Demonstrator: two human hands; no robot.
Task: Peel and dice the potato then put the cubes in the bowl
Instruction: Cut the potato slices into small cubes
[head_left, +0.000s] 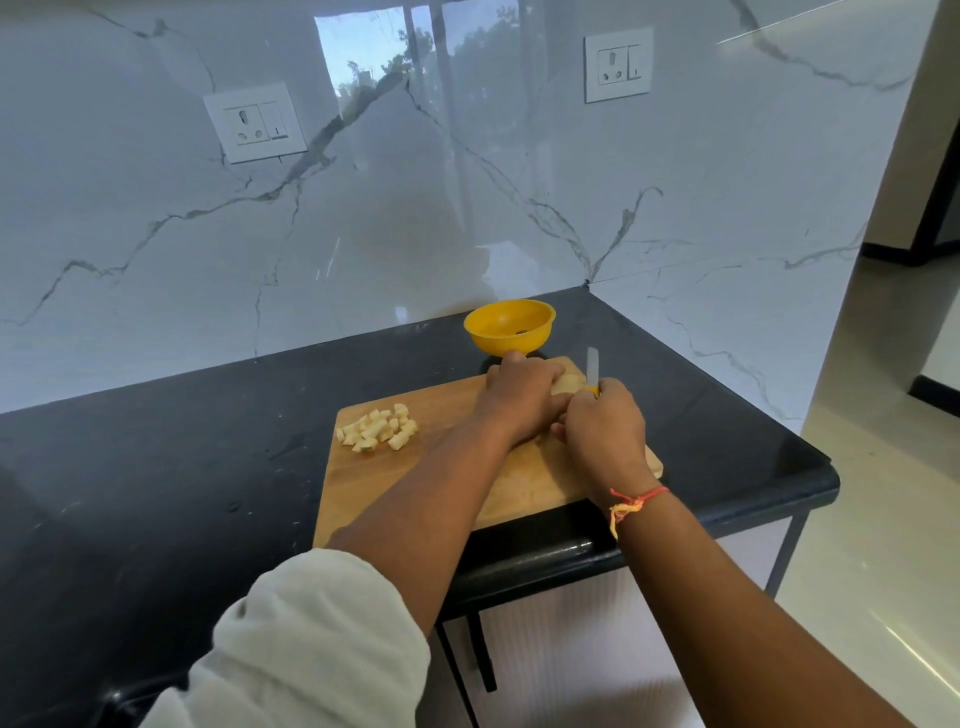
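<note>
On board (415, 493), left hand (522, 400) gripping half-hidden potato (566, 385), right hand (605, 426) clasping knife (592, 366), cubes (376, 428) beside, bowl (509, 327) behind

Head view, angled down, near worktop (156, 493)

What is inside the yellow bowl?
The bowl looks bare except a small dark mark. Its near inner wall is hidden by the rim. The cubes lie on the board.

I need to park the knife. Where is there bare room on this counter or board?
The black counter left of the cutting board is bare, and so is the board's strip between the potato cubes and its near edge. Crowded: the board's far right, where left hand, right hand, potato, knife and yellow bowl meet.
</note>
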